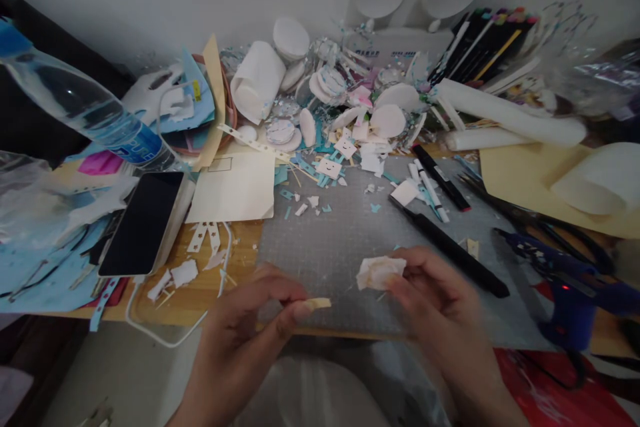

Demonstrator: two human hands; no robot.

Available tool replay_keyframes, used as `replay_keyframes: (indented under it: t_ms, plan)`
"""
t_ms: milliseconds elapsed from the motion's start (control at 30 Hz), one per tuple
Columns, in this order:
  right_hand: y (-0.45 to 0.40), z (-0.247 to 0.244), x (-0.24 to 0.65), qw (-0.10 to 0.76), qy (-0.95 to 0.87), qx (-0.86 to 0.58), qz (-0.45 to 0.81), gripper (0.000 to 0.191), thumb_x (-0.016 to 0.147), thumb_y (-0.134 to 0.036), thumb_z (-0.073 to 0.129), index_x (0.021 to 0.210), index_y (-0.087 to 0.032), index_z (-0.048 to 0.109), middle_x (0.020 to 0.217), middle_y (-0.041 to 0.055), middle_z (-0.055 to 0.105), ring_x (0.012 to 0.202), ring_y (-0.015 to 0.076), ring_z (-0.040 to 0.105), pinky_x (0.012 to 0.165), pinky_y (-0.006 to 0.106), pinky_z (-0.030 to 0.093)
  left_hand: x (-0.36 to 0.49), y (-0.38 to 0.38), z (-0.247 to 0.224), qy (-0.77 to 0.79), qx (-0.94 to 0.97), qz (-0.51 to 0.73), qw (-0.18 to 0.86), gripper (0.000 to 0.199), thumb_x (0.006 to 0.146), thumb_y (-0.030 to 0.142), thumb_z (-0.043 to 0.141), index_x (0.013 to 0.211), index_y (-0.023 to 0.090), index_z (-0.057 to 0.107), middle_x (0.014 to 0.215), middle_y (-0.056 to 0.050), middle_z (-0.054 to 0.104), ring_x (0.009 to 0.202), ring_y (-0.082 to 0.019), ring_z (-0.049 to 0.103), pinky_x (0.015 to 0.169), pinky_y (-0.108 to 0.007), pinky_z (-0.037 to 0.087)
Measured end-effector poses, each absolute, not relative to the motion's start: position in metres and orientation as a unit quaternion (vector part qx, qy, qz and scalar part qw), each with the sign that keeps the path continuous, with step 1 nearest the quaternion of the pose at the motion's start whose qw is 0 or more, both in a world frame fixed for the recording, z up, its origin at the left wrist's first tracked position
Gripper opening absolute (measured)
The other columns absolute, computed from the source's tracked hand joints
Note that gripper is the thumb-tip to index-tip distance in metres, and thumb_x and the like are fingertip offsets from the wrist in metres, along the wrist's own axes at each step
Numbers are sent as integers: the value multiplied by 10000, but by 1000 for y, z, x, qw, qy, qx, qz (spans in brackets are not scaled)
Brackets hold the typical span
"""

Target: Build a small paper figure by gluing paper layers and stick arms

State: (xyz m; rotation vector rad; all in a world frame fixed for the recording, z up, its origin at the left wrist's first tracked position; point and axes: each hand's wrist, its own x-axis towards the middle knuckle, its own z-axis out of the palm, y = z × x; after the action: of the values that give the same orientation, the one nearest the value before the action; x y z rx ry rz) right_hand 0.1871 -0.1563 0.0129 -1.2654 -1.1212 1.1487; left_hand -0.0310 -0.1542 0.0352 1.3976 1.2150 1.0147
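Observation:
Between the thumb and forefinger of my left hand [260, 320] is a small yellowish strip [318, 304], perhaps paper or card. My right hand [433, 307] pinches a crumpled white piece of paper [380, 272] with a pale tan patch in its middle. Both hands hover over the near edge of a grey cutting mat [320, 240], with a gap between the two pieces. Beyond them lie small teal and white paper scraps [313, 202] and little square smiling paper figures [329, 169]. A black craft knife [450, 247] rests to the right.
A blue glue gun [565, 280] with a red light and black scissors [530, 213] lie at right. A phone [145, 223] on a white block and a water bottle [85, 100] stand left. White paper discs [390, 121] and pens [440, 177] crowd the back.

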Motion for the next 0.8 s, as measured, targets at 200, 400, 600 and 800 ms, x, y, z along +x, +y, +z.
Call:
replay_keyframes:
  t_ms: [200, 400, 600, 800]
  plan:
    - [-157, 8, 176, 541, -421, -502, 528, 141, 829, -244, 725, 932, -310, 655, 764, -62, 678, 673, 75, 653, 619, 123, 536, -19, -158, 25, 487, 406, 432, 641, 70, 816, 263, 749, 747, 264, 759, 708, 41, 696, 683, -87, 600, 640, -142, 470]
    - [-152, 16, 165, 524, -413, -502, 550, 146, 777, -245, 747, 809, -250, 605, 714, -50, 671, 624, 90, 656, 563, 143, 528, -11, -162, 24, 514, 326, 455, 650, 37, 738, 291, 818, 745, 273, 786, 739, 31, 741, 711, -96, 639, 666, -142, 494]
    - [-141, 5, 171, 493, -425, -544, 531, 194, 793, -338, 725, 866, -244, 572, 727, -26, 685, 617, 123, 640, 533, 196, 499, -8, -158, 24, 525, 264, 465, 662, 113, 685, 332, 851, 722, 253, 779, 682, 34, 723, 644, -79, 610, 614, -125, 482]
    - [-122, -29, 177, 434, -576, -575, 386, 127, 871, -342, 623, 919, -229, 588, 763, 4, 674, 698, 165, 641, 660, 284, 509, -26, -160, 26, 584, 234, 502, 594, 172, 684, 360, 846, 762, 230, 764, 686, 29, 713, 678, -90, 637, 668, -142, 497]
